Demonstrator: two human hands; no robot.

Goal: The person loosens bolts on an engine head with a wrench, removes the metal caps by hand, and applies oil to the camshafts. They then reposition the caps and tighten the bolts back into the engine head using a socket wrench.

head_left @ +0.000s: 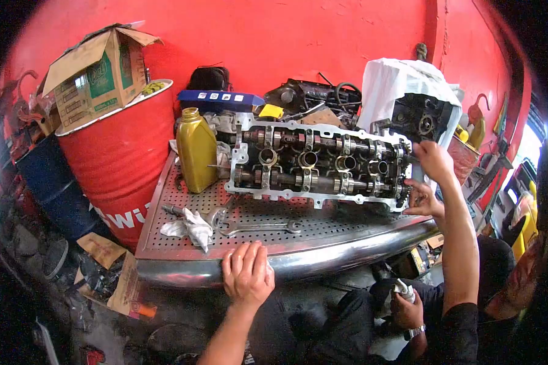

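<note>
My left hand [248, 274] rests on the rounded metal edge of the bench, its fingers laid over the rim and holding nothing. On the perforated top lies an engine cylinder head [323, 161] with two camshafts exposed. My right hand [432, 161] is closed at its right end, by the camshaft sprockets; the fingertips are partly hidden. Just below, another person's hand [424, 199] touches the same end. A combination wrench [259, 228], another metal tool [175, 209] and a crumpled white rag [192, 228] lie in front of the head.
A gold oil bottle [196, 152] stands left of the head. Beyond are a blue tray [219, 98] and a partly covered engine block [423, 115]. A red drum [122, 164] carries a cardboard box [100, 79]. At lower right, a co-worker's hand [407, 311] holds something whitish.
</note>
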